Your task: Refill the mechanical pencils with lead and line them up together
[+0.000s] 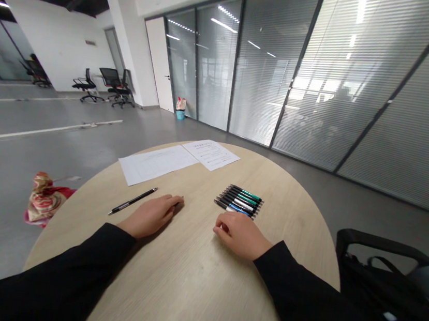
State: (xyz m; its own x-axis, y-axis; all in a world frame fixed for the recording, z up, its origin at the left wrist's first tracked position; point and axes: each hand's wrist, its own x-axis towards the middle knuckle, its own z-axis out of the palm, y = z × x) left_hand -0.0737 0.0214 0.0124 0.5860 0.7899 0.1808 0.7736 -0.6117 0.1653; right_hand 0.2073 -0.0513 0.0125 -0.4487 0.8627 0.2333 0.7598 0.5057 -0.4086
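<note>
My left hand (pixel 153 216) rests on the round wooden table (pixel 183 287), fingers together and pointing right. A small dark end shows at its fingertips; the rest of whatever is there is hidden under the fingers. Left of this hand lies a single black pen (pixel 133 201), slanted. My right hand (pixel 242 234) lies on the table with its fingers curled in, and I see nothing in them. Just beyond it is a row of pens (pixel 241 199), several side by side with black, green, white and blue parts. The right hand partly hides the nearest ones.
Two printed paper sheets (pixel 159 164) lie at the table's far edge. On the floor to the left is a red and beige bundle (pixel 43 199). A black chair (pixel 383 249) stands close on the right. Glass partitions with blinds (pixel 268 73) run behind.
</note>
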